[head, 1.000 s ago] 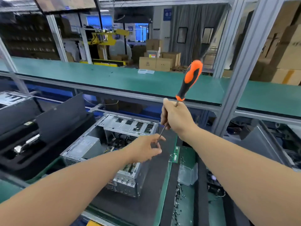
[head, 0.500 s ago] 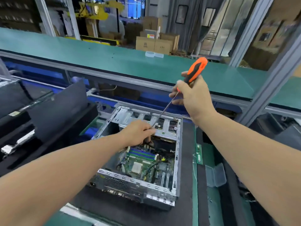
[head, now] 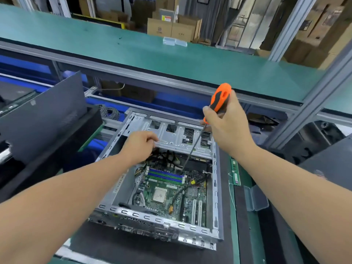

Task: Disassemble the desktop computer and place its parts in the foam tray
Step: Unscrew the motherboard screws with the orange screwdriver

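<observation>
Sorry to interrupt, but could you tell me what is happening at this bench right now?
A person is stripping an open silver metal desktop computer case. The right hand grips an orange and black screwdriver, its long shaft angled down to the green motherboard. The left hand holds the edge of the silver drive cage. The motherboard sits inside.

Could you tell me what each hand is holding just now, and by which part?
Right hand: screwdriver, by its handle. Left hand: fingers on the drive cage edge.

A long green shelf (head: 133, 54) crosses at twelve o'clock on grey metal posts (head: 291, 25); cardboard boxes (head: 171, 28) stack behind it.
</observation>
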